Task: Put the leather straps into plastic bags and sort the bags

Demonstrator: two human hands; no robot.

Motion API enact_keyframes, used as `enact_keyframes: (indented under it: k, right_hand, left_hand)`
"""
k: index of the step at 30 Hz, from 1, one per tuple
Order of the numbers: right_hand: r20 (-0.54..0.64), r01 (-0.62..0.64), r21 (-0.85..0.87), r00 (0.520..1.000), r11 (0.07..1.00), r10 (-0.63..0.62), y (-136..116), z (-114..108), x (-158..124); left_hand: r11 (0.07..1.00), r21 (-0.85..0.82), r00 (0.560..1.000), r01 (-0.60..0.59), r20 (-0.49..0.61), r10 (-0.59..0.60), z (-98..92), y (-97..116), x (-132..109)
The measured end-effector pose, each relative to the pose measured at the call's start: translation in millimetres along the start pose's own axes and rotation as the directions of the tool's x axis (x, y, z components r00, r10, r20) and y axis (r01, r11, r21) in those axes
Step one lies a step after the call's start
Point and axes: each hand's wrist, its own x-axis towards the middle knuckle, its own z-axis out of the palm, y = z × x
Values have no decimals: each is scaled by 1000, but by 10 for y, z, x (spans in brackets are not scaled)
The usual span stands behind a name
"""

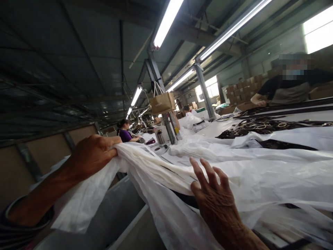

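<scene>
My left hand is closed on a gathered end of a thin white sheet, lifted at the left. One loose part of the sheet hangs below that fist, and the rest stretches right across the table. My right hand lies over the sheet with its fingers spread and slightly bent, holding nothing that shows. A dark strip shows beneath the sheet beside my right thumb; its kind is hidden. Under the hanging sheet stands a grey bin.
Dark straps with metal rings lie piled on the table at right. Opposite, a co-worker leans at the table; another person in purple sits farther back. A tan bag hangs from a metal post, near a flask.
</scene>
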Motion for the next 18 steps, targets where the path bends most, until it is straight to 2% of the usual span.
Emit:
enact_keyframes:
  k: [3,7,12,14,18]
  right_hand:
    - [88,-34,172,996,984,19,109,45,50]
    - [243,-113,398,970,910,14,272,133,109]
    - [272,-137,398,962,907,26,494,155,218]
    - [270,-110,366,963,924,8,637,116,256]
    - [331,-25,367,938,930,-105,1049,-2,316]
  left_hand:
    - [999,38,998,-33,-51,35,-75,25,2]
    - [993,67,991,-94,-85,100,-190,59,2]
    - [969,202,987,-140,-49,153,-265,30,54]
    - [961,179,977,-212,7,214,-222,-10,91]
    - [943,-67,934,-327,130,334,56,-65,178]
